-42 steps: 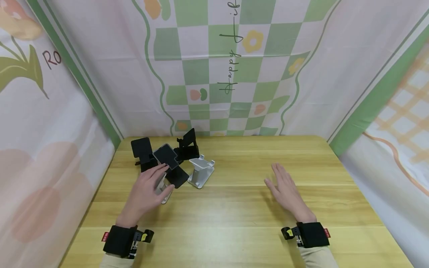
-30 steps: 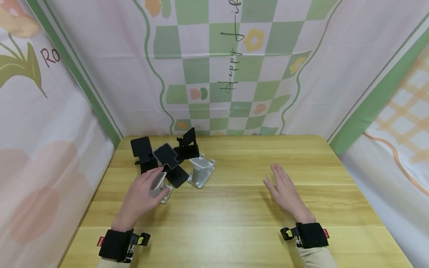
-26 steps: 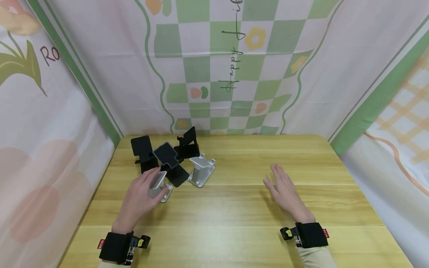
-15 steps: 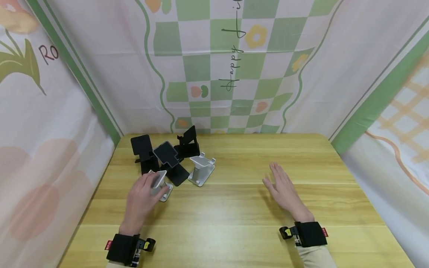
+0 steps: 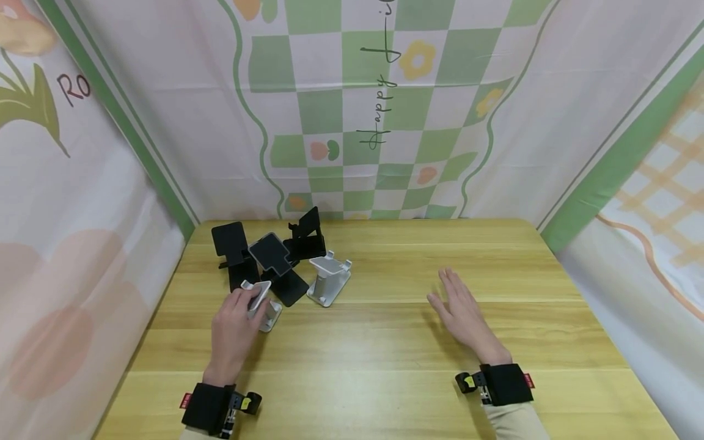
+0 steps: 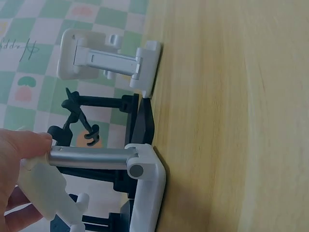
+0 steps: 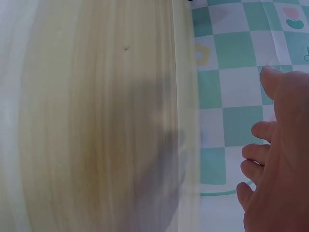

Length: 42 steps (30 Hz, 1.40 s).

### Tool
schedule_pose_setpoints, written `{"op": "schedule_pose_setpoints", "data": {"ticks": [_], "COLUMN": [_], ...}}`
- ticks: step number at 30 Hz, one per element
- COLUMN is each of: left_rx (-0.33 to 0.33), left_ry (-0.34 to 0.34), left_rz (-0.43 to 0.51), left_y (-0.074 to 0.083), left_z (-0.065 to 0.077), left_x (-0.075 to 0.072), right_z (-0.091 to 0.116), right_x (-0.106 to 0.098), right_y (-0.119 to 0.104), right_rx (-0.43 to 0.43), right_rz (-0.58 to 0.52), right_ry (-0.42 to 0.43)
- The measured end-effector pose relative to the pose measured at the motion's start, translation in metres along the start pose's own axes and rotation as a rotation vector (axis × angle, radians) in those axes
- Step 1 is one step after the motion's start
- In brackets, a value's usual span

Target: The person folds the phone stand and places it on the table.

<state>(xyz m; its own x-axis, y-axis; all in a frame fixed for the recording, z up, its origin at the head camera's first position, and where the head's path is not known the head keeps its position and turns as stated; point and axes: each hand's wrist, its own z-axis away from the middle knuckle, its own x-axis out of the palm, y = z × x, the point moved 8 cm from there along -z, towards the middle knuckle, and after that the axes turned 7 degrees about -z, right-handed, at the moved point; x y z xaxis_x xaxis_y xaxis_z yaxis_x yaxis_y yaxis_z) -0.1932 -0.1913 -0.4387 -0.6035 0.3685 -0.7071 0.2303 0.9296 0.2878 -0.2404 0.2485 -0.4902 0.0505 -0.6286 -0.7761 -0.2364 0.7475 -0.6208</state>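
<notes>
A white folding phone stand (image 5: 269, 317) sits at the front of a group of stands on the left of the table. My left hand (image 5: 233, 333) grips its tilted upper plate. In the left wrist view, the thumb (image 6: 30, 144) lies at the top of the stand's silver post (image 6: 94, 158), other fingers (image 6: 23, 217) are behind the plate, and the white base (image 6: 147, 193) is down at the tabletop. My right hand (image 5: 463, 318) hovers over the table's right side, fingers extended and holding nothing; its shadow falls on the wood in the right wrist view.
Close behind the gripped stand are several black phone stands (image 5: 230, 239), unfolded and overlapping one another. A second white phone stand (image 5: 329, 284) stands to their right. Patterned cloth (image 5: 374, 110) hangs behind the wooden table (image 5: 385, 342) and along both sides.
My left hand has drawn back from over the black stands, and its fingers have closed onto the white phone stand's upper plate. The right hand has stayed nearly still.
</notes>
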Motion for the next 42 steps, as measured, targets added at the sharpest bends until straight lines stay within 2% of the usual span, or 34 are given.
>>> {"op": "schedule_pose_setpoints", "data": {"ticks": [6, 13, 17, 23, 26, 32, 38, 42], "left_rx": [0.011, 0.001, 0.051, 0.12, 0.125, 0.134, 0.156, 0.182], "left_ry": [0.029, 0.071, 0.081, 0.079, 0.057, -0.004, -0.1, -0.145], "left_rz": [0.012, 0.131, 0.232, 0.354, 0.408, 0.55, 0.739, 0.846], "left_y": [0.0, -0.002, 0.005, 0.024, 0.034, 0.054, 0.076, 0.091], "left_z": [0.002, -0.002, -0.009, -0.022, -0.028, -0.045, -0.067, -0.082], "left_x": [-0.007, -0.026, -0.036, -0.052, -0.058, -0.062, -0.055, -0.048], "right_z": [-0.002, -0.003, -0.005, -0.008, -0.009, -0.014, -0.026, -0.034], "right_x": [0.002, 0.002, 0.002, 0.0, -0.002, -0.003, 0.003, 0.008], "right_y": [-0.003, -0.006, -0.011, -0.026, -0.035, -0.051, -0.073, -0.088], "right_rx": [-0.01, -0.033, -0.053, -0.12, -0.154, -0.162, -0.215, -0.219], "right_rz": [0.011, 0.009, -0.027, -0.085, -0.109, -0.2, -0.345, -0.448], "right_ry": [-0.003, 0.007, 0.014, 0.042, 0.07, 0.1, 0.098, 0.074]}}
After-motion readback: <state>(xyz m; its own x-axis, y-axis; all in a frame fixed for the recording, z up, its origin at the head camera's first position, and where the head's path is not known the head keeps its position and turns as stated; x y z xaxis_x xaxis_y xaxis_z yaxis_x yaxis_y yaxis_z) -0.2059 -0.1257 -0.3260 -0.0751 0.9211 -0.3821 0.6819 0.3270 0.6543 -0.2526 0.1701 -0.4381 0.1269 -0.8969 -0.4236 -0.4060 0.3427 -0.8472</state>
